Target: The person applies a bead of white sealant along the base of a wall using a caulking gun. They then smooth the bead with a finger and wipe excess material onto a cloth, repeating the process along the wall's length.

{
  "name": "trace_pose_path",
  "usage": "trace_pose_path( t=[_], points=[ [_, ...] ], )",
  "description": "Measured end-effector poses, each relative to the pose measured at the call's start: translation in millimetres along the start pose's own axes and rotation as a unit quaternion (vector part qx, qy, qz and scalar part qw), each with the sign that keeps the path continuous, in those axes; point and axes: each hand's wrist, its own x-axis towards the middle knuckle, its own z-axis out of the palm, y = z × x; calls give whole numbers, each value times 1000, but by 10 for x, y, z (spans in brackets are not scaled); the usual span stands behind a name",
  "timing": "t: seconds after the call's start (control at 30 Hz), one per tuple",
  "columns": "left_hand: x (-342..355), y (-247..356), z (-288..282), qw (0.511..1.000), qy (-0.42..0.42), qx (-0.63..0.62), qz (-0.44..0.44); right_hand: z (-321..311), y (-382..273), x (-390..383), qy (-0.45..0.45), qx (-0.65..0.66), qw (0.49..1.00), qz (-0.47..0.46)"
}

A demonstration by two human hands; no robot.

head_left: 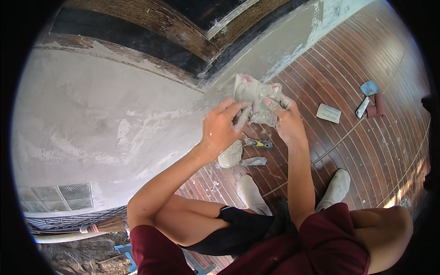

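A crumpled clear plastic bag, smeared inside and out with pale grey paste, is held up in front of the wall corner. My left hand grips its lower left side, with paste coating the fingertips. On the other side my right hand pinches the bag between thumb and fingers, which are also smeared. Below the hands, a tool with a yellow and black handle lies on the floor beside a whitish paste-covered lump. A small pale, flat-sided piece rests next to them.
A patchy plastered wall rises at left, under dark wooden framing. On the slatted brown floor at right lie a small pale box, reddish-brown sheet strips, a blue piece and a narrow pale object.
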Motion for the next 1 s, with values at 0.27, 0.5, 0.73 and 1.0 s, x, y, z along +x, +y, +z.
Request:
trace_pose_path(
  t=[0.27,0.5,0.73,1.0],
  points=[
    [8,5,-102,995,-69,15,76,-35,-28,11,-17,6,1000,-3],
    [97,-161,-123,984,-119,-2,133,-20,8,-12,-10,-19,1000,10],
    [130,-182,-114,981,-56,26,182,-34,27,-5,-12,-19,1000,5],
    [156,-110,-127,973,-76,-211,-58,-59,8,-14,-2,-23,1000,3]
  ],
)
